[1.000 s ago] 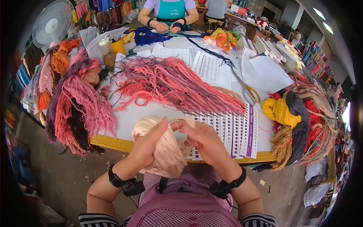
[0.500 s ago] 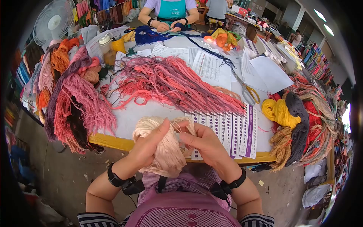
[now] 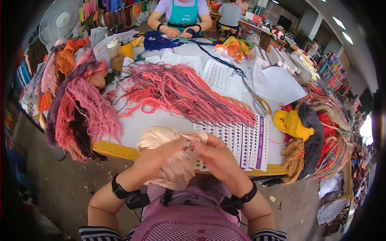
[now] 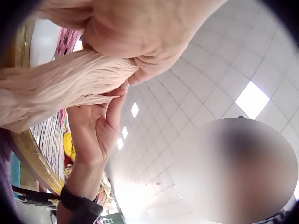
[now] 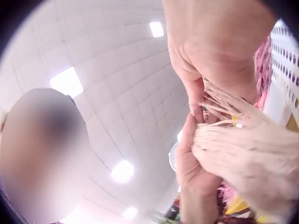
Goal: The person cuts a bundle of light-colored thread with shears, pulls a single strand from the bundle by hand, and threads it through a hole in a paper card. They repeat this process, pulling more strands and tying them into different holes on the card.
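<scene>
A pale cream skein of thread (image 3: 173,173) hangs between both hands above the near table edge. My left hand (image 3: 159,157) grips the skein, its thumb reaching across toward the right hand. With fingertips and thumb, my right hand (image 3: 220,157) pinches strands at the skein's upper right end. In the right wrist view, several loose strands (image 5: 229,101) run from the bundle under the right hand (image 5: 215,51). The left hand (image 5: 194,170) holds the bundle's gathered end there, and the two thumbs meet close together. The left wrist view shows the skein (image 4: 60,84) stretching away from the fingers.
Pink and purple yarn (image 3: 173,90) lies across the table over hole-punched cards (image 3: 241,150). Scissors (image 3: 259,102) with yellow handles lie at right, near yellow yarn (image 3: 293,122). More skeins (image 3: 86,104) drape over the left edge. Opposite, a person (image 3: 183,18) handles dark blue yarn.
My left thumb has swung from upright on the skein over to the right, meeting my right hand's fingertips. The head view has shifted slightly.
</scene>
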`<state>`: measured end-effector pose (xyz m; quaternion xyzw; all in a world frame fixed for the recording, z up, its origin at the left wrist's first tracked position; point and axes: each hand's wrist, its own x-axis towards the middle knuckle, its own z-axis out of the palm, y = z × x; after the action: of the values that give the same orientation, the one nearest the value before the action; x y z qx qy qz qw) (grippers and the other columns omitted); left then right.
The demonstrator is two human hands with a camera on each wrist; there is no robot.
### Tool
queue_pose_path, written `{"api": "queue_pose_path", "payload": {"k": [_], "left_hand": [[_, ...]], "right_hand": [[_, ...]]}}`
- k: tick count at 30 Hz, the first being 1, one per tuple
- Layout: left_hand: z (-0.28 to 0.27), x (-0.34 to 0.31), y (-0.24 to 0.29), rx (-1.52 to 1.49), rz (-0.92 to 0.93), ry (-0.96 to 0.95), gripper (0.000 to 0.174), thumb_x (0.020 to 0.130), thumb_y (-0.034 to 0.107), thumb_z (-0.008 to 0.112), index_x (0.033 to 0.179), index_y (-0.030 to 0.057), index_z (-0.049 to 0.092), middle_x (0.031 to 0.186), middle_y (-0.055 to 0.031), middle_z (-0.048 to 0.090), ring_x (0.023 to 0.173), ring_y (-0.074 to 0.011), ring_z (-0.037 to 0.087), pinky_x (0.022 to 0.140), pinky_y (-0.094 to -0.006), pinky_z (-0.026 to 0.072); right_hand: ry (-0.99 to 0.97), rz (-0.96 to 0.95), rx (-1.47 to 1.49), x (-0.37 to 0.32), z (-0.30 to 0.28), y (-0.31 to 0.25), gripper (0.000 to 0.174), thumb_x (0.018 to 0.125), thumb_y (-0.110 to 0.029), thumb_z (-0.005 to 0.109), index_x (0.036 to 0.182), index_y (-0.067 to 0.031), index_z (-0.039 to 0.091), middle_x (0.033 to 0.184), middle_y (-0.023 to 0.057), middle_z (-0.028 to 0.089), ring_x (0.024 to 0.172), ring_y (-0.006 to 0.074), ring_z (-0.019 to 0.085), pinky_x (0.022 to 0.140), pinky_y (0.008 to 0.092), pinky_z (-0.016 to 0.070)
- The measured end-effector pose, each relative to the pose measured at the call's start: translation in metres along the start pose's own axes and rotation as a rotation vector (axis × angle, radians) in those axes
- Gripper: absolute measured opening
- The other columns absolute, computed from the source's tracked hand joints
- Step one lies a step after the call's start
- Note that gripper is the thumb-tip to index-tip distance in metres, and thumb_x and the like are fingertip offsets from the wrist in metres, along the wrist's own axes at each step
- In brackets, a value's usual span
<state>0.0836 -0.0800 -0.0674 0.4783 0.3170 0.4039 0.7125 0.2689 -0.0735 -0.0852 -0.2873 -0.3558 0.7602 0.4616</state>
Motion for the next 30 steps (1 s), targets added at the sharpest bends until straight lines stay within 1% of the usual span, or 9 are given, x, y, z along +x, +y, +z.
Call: {"api": "queue_pose_path", "payload": {"k": [2, 4, 5, 8, 14, 18, 22, 24, 30], "left_hand": [[-0.013, -0.003, -0.001, -0.333, -0.03, 0.2, 0.033, 0.099, 0.026, 0.048, 0.115, -0.0001, 0.059, 0.105, -0.0095, 0.064, 0.094, -0.0163, 0.061, 0.082, -0.0313, 0.0515], [-0.048, -0.012, 0.006, -0.589, 0.143, 0.196, 0.026, 0.099, 0.027, 0.047, 0.092, 0.0052, 0.059, 0.081, -0.002, 0.06, 0.07, -0.011, 0.056, 0.067, -0.0281, 0.0494], [-0.069, -0.022, 0.017, -0.72, 0.212, 0.139, 0.026, 0.1, 0.028, 0.046, 0.085, 0.0079, 0.055, 0.071, 0.0015, 0.052, 0.063, -0.0093, 0.05, 0.062, -0.0271, 0.0455], [-0.168, -0.07, 0.039, -0.772, 0.366, 0.136, 0.033, 0.101, 0.031, 0.042, 0.074, 0.0129, 0.047, 0.055, 0.0064, 0.032, 0.052, -0.0062, 0.036, 0.053, -0.0245, 0.0363], [-0.281, -0.164, 0.021, -0.732, 0.355, 0.192, 0.038, 0.101, 0.031, 0.04, 0.067, 0.0146, 0.041, 0.053, 0.0065, 0.029, 0.047, -0.0077, 0.028, 0.05, -0.0245, 0.0304], [-0.309, -0.206, 0.006, -0.535, 0.533, 1.179, 0.035, 0.098, 0.021, 0.047, 0.065, 0.0179, 0.036, 0.051, 0.0073, 0.023, 0.043, -0.0058, 0.023, 0.042, -0.0239, 0.0219], [-0.342, -0.246, -0.006, -0.528, 0.478, 0.963, 0.037, 0.097, 0.021, 0.05, 0.064, 0.0181, 0.034, 0.052, 0.0061, 0.025, 0.044, -0.0056, 0.024, 0.042, -0.0227, 0.0224], [-0.332, -0.238, -0.004, -0.414, 0.527, 1.259, 0.036, 0.096, 0.022, 0.051, 0.064, 0.0176, 0.036, 0.053, 0.0066, 0.028, 0.045, -0.0053, 0.026, 0.043, -0.0225, 0.0246], [-0.327, -0.225, -0.013, -0.32, 0.546, 1.456, 0.027, 0.094, 0.025, 0.056, 0.07, 0.0157, 0.046, 0.059, 0.0071, 0.042, 0.048, -0.0049, 0.035, 0.045, -0.0223, 0.0283]], "right_hand": [[0.001, 0.024, 0.168, -0.003, -0.006, -0.004, 0.025, 0.09, -0.013, 0.064, 0.112, -0.0019, 0.062, 0.088, 0.001, 0.065, 0.079, 0.0093, 0.059, 0.076, 0.0245, 0.0463], [-0.583, 0.206, 0.357, -0.007, -0.03, -0.013, 0.028, 0.091, -0.018, 0.063, 0.112, -0.0006, 0.058, 0.082, -0.001, 0.061, 0.075, 0.0078, 0.055, 0.07, 0.0231, 0.0444], [-0.078, 0.221, -0.266, -0.038, 0.004, -0.04, 0.025, 0.09, -0.024, 0.064, 0.101, -0.0007, 0.061, 0.079, -0.0013, 0.058, 0.072, 0.007, 0.052, 0.067, 0.0223, 0.0433], [-0.028, 0.2, -0.947, -0.063, -0.045, -0.061, 0.025, 0.088, -0.027, 0.067, 0.093, -0.0024, 0.064, 0.079, -0.0021, 0.058, 0.072, 0.0047, 0.052, 0.063, 0.0214, 0.043], [0.441, -0.055, -0.858, -0.107, -0.117, -0.133, 0.018, 0.084, -0.023, 0.071, 0.088, -0.0061, 0.067, 0.064, -0.0054, 0.054, 0.051, 0.002, 0.044, 0.044, 0.0198, 0.0344], [0.868, -0.316, -0.717, -0.141, -0.17, -0.185, 0.017, 0.084, -0.021, 0.071, 0.08, -0.0058, 0.064, 0.058, -0.0066, 0.049, 0.042, 0.0028, 0.039, 0.038, 0.0209, 0.0283], [1.068, -0.395, -0.985, -0.171, -0.205, -0.214, 0.018, 0.084, -0.021, 0.071, 0.078, -0.005, 0.064, 0.058, -0.0057, 0.049, 0.045, 0.004, 0.04, 0.042, 0.0218, 0.0304], [1.127, -0.695, -1.118, -0.173, -0.227, -0.231, 0.02, 0.083, -0.021, 0.071, 0.076, -0.0038, 0.065, 0.059, -0.0051, 0.051, 0.051, 0.0053, 0.044, 0.049, 0.0226, 0.0336], [1.659, -0.569, -1.569, -0.198, -0.228, -0.266, 0.032, 0.077, -0.037, 0.069, 0.082, -0.0057, 0.07, 0.063, 0.0093, 0.06, 0.061, 0.0226, 0.059, 0.064, 0.0366, 0.0454]]}}
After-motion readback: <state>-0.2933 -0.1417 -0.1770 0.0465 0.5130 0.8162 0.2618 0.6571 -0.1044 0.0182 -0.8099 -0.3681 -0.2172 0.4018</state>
